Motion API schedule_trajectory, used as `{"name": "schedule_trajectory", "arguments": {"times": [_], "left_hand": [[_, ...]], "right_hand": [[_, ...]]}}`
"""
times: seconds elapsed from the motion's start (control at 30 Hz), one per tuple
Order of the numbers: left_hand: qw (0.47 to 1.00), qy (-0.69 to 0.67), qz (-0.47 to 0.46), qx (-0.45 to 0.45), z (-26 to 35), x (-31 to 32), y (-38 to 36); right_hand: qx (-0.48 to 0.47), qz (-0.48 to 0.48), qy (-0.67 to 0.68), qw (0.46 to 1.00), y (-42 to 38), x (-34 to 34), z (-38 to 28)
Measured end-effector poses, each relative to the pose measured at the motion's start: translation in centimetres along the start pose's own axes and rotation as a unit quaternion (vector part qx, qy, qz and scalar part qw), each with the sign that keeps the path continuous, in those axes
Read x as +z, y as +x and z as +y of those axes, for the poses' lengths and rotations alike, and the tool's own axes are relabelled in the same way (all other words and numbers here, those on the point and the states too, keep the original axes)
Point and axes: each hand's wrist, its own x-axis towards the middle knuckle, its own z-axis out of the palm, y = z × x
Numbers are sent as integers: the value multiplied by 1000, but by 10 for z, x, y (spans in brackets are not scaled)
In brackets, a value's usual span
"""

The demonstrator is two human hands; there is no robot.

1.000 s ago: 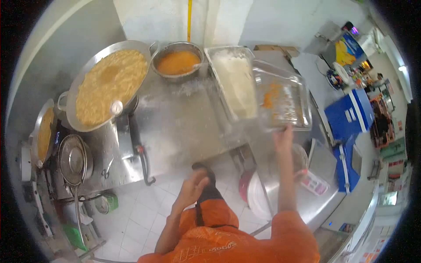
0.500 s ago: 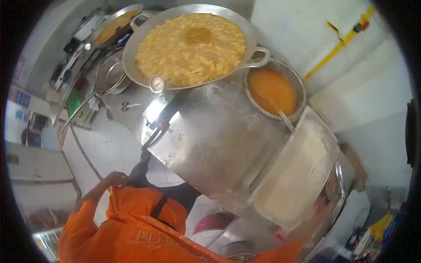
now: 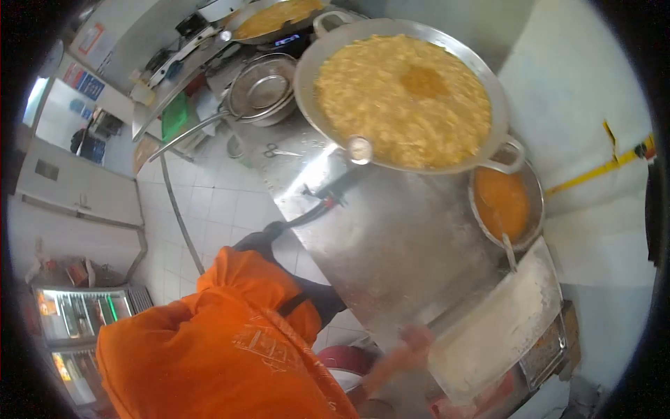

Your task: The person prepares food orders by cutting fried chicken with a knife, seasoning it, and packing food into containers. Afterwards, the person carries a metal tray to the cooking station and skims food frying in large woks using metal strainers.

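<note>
My right hand [image 3: 413, 343] is smeared by motion, beside the near left edge of a shallow tray [image 3: 447, 363] of pale flour-like powder. Whether its fingers are open or closed cannot be made out, nor whether it touches the tray. My left hand is out of view; only orange clothing [image 3: 202, 349] shows on that side. Beyond the tray stands a metal pot of orange liquid [image 3: 504, 206], a utensil handle [image 3: 509, 251] leaning out of it. A large two-handled wok [image 3: 328, 133] holds pale yellow pieces in liquid, with a dial thermometer [image 3: 359, 149] on its rim.
A steel worktop [image 3: 391, 237] lies between the wok and my body. Scissors [image 3: 280, 151] and stacked strainers [image 3: 265, 91] sit toward its left. Another pan [image 3: 279, 19] stands at the back. Red-pink material [image 3: 481, 401] lies below the tray.
My right hand has moved from the tray's right side to its near left edge. My left hand has gone out of view. The camera view has turned left.
</note>
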Motion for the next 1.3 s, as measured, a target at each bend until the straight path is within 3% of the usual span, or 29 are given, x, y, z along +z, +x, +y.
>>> {"name": "schedule_trajectory", "arguments": {"times": [0.07, 0.1, 0.2, 0.23, 0.3, 0.33, 0.37, 0.47, 0.5, 0.53, 0.6, 0.67, 0.73, 0.77, 0.83, 0.9, 1.0, 1.03, 1.17, 1.2, 1.23, 1.27, 1.3], "left_hand": [[997, 36, -6, 61, -6, -19, 43], [992, 63, -7, 105, -11, -32, 71], [923, 184, 35, 336, -31, -96, 171], [904, 190, 65, 378, -35, -118, 199], [975, 20, 91, 200, -3, -156, 210], [966, 16, 110, 234, 9, -180, 220], [966, -86, 101, 222, 25, -202, 215], [932, -273, 120, 204, 27, -250, 201], [901, -359, 123, 208, 10, -253, 202], [890, -390, 129, 198, -2, -257, 189], [887, -435, 91, 126, -49, -250, 201], [883, -468, 40, -5, -67, -253, 194], [859, -510, 51, 10, -74, -262, 198], [844, -533, 63, 15, -75, -274, 199], [811, -576, 56, 85, -62, -319, 208], [679, -714, -76, 153, -26, -390, 185], [579, -740, -180, 290, 16, -462, 164], [536, -766, -220, 280, 28, -480, 155], [472, -813, -193, 281, 31, -504, 163], [459, -821, -189, 282, 22, -500, 178], [447, -828, -186, 284, 17, -495, 189], [484, -822, -151, 260, 17, -490, 193], [519, -814, -115, 235, 18, -485, 197]], "right_hand": [[136, -224, 160, 952, -61, 109, 4], [124, -354, 125, 918, -80, 152, -18], [133, -514, 203, 823, -142, 295, -65], [53, -550, 157, 818, -163, 350, -63], [103, -555, 156, 811, -215, 461, -78], [179, -581, 151, 779, -234, 513, -88], [259, -603, 143, 741, -251, 553, -98], [372, -560, 287, 682, -284, 627, -170], [299, -538, 228, 754, -288, 652, -164], [296, -554, 218, 747, -292, 662, -157], [290, -572, 200, 741, -287, 658, -145], [407, -457, 197, 766, -303, 640, -191], [484, -403, 233, 741, -311, 633, -211], [459, -456, 249, 721, -298, 640, -188], [313, -486, 210, 789, -291, 625, -186], [241, -466, 95, 846, -306, 577, -232], [50, -453, -1, 890, -298, 505, -246], [-6, -430, -28, 902, -289, 479, -255], [-170, -250, -152, 941, -230, 381, -324], [-182, -208, -242, 930, -204, 361, -344], [-269, -144, -313, 900, -165, 343, -342], [-351, -77, -377, 854, -128, 328, -339], [-325, -62, -443, 833, -103, 316, -348]]}}
